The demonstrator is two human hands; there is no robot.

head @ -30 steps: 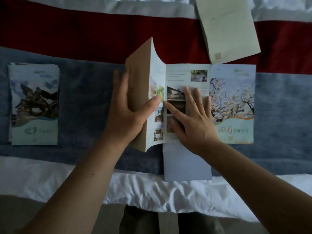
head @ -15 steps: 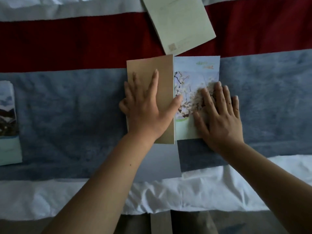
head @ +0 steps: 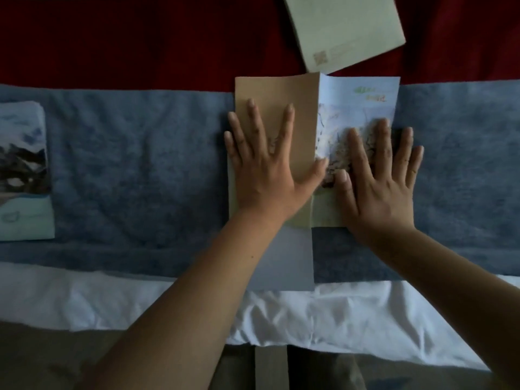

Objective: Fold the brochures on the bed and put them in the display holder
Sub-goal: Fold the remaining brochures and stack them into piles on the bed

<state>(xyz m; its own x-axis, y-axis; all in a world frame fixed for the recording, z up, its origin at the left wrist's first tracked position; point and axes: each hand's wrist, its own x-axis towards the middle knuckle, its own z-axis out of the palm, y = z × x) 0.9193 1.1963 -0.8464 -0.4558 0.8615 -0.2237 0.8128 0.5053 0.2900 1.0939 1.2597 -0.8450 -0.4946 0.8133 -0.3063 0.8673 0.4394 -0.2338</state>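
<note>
A brochure lies on the blue blanket strip of the bed, partly folded. Its tan panel (head: 277,91) is turned over to the left half, and its blossom-picture cover panel (head: 363,102) lies to the right. My left hand (head: 267,161) presses flat on the tan panel with fingers spread. My right hand (head: 380,175) presses flat on the cover panel, its outer fingers reaching onto the blanket. A folded brochure (head: 24,170) with a mountain picture lies at the far left. No display holder is in view.
A pale green booklet (head: 343,29) lies tilted on the red blanket band above. A grey-blue sheet (head: 289,257) sticks out below the brochure toward the white bedsheet (head: 337,313) at the bed's near edge.
The tan panel, upright a second ago, has been folded down flat over the inner pages. My right hand slid from the middle onto the cover panel. Both hands now press flat.
</note>
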